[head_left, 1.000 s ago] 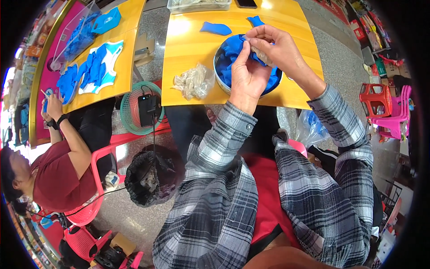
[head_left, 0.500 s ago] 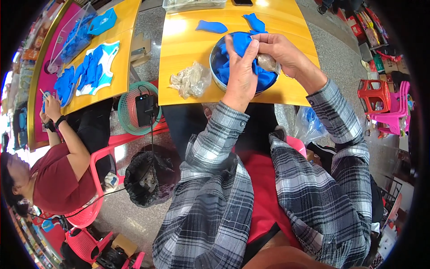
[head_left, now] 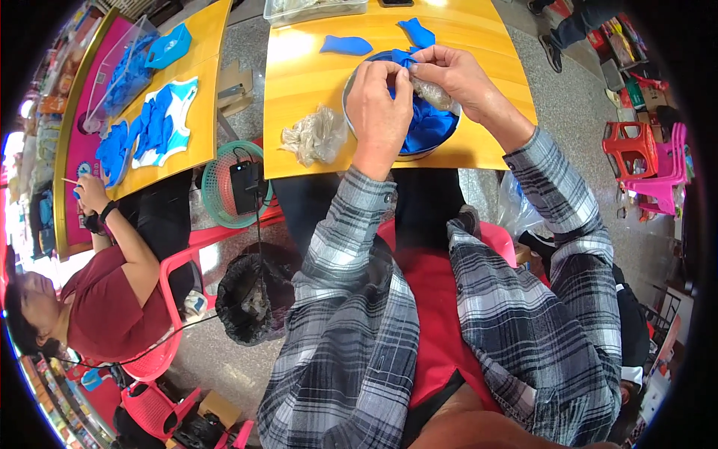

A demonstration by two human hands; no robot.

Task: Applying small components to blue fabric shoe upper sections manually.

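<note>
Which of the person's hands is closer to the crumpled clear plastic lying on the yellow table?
Left. The left hand is just right of the crumpled clear plastic, apart from it. The right hand is farther right, over the bowl.

Both hands are meeting more closely over the bowl (head_left: 359,82). Left hand (head_left: 380,101), earlier resting palm-down on the blue pieces (head_left: 430,123), is now lifting, fingertips pinching a blue piece (head_left: 402,57). Right hand (head_left: 452,75) is closing in from the right, holding a small clear packet (head_left: 435,93) against it.
</note>
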